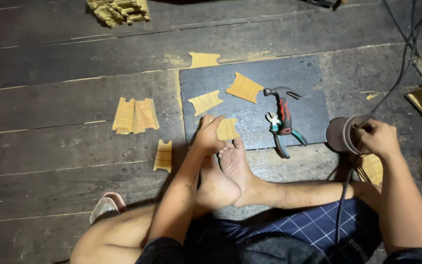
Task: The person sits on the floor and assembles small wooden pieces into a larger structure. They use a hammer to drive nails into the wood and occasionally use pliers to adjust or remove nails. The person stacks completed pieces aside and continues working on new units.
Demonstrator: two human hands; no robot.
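Pressing down with the left hand, fingers flat rather than clenched, on a small notched bamboo piece at the near edge of a dark mat, just beyond the toes of two crossed bare feet. Gripping with the right hand, fingers reaching into the mouth of a round tin can tipped on its side at the mat's right edge; cannot tell whether anything is pinched inside. Lying on the mat between both hands: a claw hammer with red and black handle, touching teal-handled pliers. Resting farther up the mat, two more bamboo pieces, well apart from the held one. Scattered on the dark wooden floor to the left, several similar pieces. Running up past the right knee, a black cable.
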